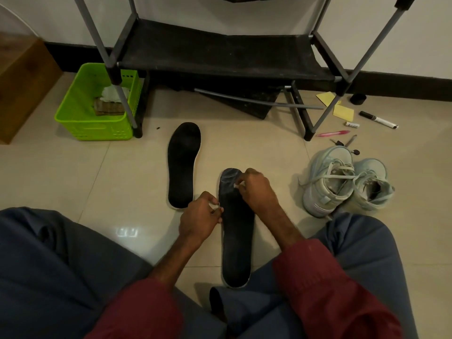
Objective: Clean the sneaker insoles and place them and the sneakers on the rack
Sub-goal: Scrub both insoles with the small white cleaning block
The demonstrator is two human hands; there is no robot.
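**A:** Where are the hands?

**B:** Both are on the near insole [238, 241]; it lies lengthwise on the tiled floor [97, 179] between the person's knees, toe end pointing toward the shoe rack [220, 52]. The left hand [199, 217] pinches its left edge about midway along, fingers curled. The right hand [259, 189] is clenched round a small white wad [236, 185] and presses it to the toe end, where the dark surface looks streaked with grey.

**A:** And the other one?

**B:** The far insole [183, 165] lies flat on the floor, dark side up, to the left and further off. It is apart from the near one, and its heel is just beside the left hand; no hand touches it.

**A:** The shoes?

**B:** The pale sneakers [342, 182] stand on the floor to the right, near the right knee; they are side by side and touching, with the laces loose.

**A:** What about the rack?

**B:** It stands against the wall, with a grey tube frame and a black fabric shelf; a loose grey tube [256, 100] lies slanted beneath it.

**A:** Anything else?

**B:** A green basket [80, 123] sits just beside the rack's left front leg, holding a folded cloth [108, 107] and some crumpled white paper [113, 92]. Right of the rack, on the floor, lie yellow notes [343, 113], a marker [378, 119] and a pink pen [332, 133]; the small dark bits near them I cannot make out.
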